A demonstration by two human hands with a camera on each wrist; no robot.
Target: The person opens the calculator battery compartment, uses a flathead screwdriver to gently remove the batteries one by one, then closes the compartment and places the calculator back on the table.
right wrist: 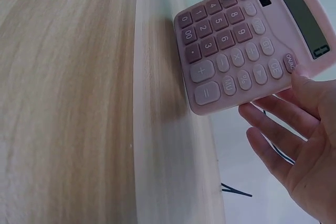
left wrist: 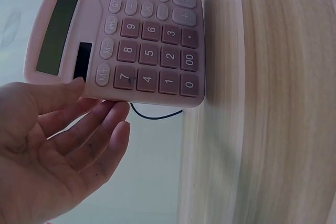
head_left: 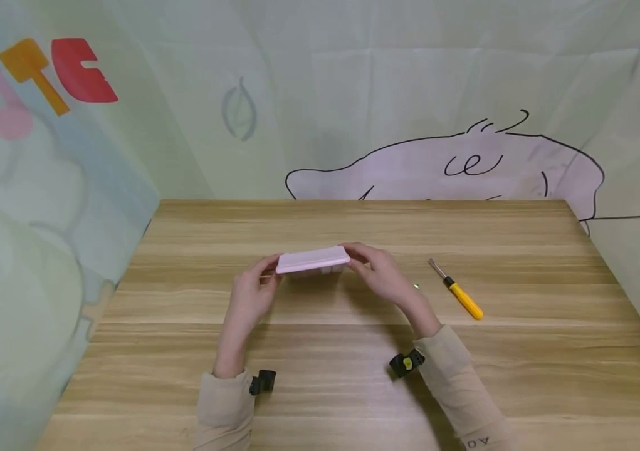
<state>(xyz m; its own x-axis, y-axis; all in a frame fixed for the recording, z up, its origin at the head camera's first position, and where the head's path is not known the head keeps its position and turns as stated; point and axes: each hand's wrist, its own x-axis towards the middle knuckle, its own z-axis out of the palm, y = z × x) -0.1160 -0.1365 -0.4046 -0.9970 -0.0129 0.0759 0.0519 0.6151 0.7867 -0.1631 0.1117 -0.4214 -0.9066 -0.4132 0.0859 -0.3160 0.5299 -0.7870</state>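
A pink calculator (head_left: 313,258) is held up on edge over the table between both hands, its top edge toward the head camera. My left hand (head_left: 253,293) pinches one side, with the thumb by the small solar panel (left wrist: 83,61) in the left wrist view. On the other side my right hand (head_left: 378,274) grips it, the thumb at the ON/AC key (right wrist: 290,62). The keys face me, and the display (right wrist: 299,11) shows a small figure at one end. The calculator's lower edge is close over the wood in both wrist views.
A screwdriver (head_left: 463,299) with a yellow handle lies on the wooden table (head_left: 320,388), right of my right hand. Near it sits a tiny shiny piece (head_left: 416,286). A printed cloth (head_left: 320,94) hangs behind the table's far edge.
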